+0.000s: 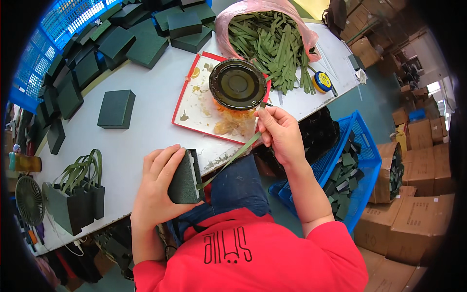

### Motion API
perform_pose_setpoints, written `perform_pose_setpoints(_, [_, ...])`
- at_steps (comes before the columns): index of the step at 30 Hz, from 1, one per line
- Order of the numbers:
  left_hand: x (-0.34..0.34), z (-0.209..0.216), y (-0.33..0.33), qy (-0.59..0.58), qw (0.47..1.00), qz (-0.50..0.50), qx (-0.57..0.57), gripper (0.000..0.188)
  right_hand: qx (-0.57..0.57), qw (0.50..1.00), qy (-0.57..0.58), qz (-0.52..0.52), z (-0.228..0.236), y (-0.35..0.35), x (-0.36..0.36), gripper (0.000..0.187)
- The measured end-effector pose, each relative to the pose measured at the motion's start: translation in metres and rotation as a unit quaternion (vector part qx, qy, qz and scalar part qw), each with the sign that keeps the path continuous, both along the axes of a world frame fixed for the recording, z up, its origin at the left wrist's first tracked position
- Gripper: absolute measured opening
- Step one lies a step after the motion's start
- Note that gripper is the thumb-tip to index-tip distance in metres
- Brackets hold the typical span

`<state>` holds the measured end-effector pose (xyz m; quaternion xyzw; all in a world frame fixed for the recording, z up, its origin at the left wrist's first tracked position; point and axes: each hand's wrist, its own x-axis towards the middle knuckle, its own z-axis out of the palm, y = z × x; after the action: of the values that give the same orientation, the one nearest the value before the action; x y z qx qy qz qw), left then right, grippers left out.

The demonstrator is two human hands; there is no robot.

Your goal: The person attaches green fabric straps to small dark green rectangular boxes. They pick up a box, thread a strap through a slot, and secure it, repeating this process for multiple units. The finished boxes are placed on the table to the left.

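Observation:
My left hand is closed around a dark green box, tilted at the table's near edge. A green ribbon runs from the box's right side up to my right hand, where thumb and fingers pinch its upper end. That end is beside the rim of a round black pot of brownish liquid. Under the pot lies a red-edged white tray, smeared with yellow-brown drips. Behind, a pink plastic bag holds many cut green ribbons.
Dark green boxes pile up at the back left; a single box stands nearer. Boxes with ribbon handles and a small fan are at left. A yellow-blue round container, blue crate and cartons are at right.

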<state>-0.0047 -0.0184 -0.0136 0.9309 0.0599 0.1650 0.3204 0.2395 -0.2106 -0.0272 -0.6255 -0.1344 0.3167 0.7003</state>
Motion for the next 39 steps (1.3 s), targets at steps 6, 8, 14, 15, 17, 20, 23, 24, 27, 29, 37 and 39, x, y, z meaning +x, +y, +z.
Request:
perform_pose_setpoints(6, [0.006, 0.003, -0.002, -0.006, 1.000, -0.008, 0.000, 0.106, -0.009, 1.000, 0.015, 0.001, -0.001, 0.006, 0.002, 0.023])
perform_pose_setpoints(8, [0.006, 0.003, -0.003, -0.006, 1.000, -0.010, -0.001, 0.106, -0.015, 1.000, 0.013, 0.000, -0.001, 0.008, 0.001, 0.023])
perform_pose_setpoints(14, [0.004, 0.002, -0.003, -0.005, 1.000, -0.008, 0.002, 0.105, -0.039, 0.999, 0.009, 0.001, -0.003, 0.012, 0.002, 0.026])
perform_pose_setpoints(15, [0.004, 0.002, -0.002, -0.004, 1.000, -0.007, 0.003, 0.105, -0.042, 0.999, 0.012, 0.000, -0.003, 0.013, 0.003, 0.026])
perform_pose_setpoints(17, [0.004, 0.002, -0.003, -0.003, 1.000, -0.007, 0.003, 0.105, -0.039, 0.999, 0.024, -0.002, -0.005, 0.013, 0.004, 0.025])
perform_pose_setpoints(20, [0.005, 0.002, -0.003, -0.002, 1.000, -0.008, 0.001, 0.105, -0.027, 0.999, 0.044, -0.004, -0.005, 0.012, 0.005, 0.023])
perform_pose_setpoints(23, [0.005, 0.002, -0.003, -0.004, 1.000, -0.008, 0.000, 0.104, -0.018, 0.998, 0.055, -0.011, -0.003, 0.010, 0.001, 0.022])
perform_pose_setpoints(24, [0.005, 0.002, -0.002, -0.006, 1.000, -0.008, 0.001, 0.104, -0.010, 0.998, 0.057, -0.016, -0.003, 0.007, -0.002, 0.022])
perform_pose_setpoints(27, [0.005, 0.006, -0.002, -0.017, 1.000, 0.004, -0.005, 0.096, -0.019, 1.000, 0.009, 0.000, 0.002, -0.001, -0.017, 0.020])
perform_pose_setpoints(29, [0.007, 0.008, -0.001, -0.027, 1.000, 0.000, -0.015, 0.093, -0.029, 0.998, -0.050, 0.040, 0.008, -0.006, -0.030, 0.018])
perform_pose_setpoints(37, [0.009, 0.007, 0.003, -0.063, 0.988, -0.091, -0.104, 0.104, -0.076, 0.959, -0.018, 0.271, 0.030, 0.005, -0.057, 0.019])
perform_pose_setpoints(39, [0.009, 0.006, 0.002, -0.063, 0.986, -0.102, -0.114, 0.105, -0.085, 0.953, -0.003, 0.289, 0.025, 0.007, -0.058, 0.018])
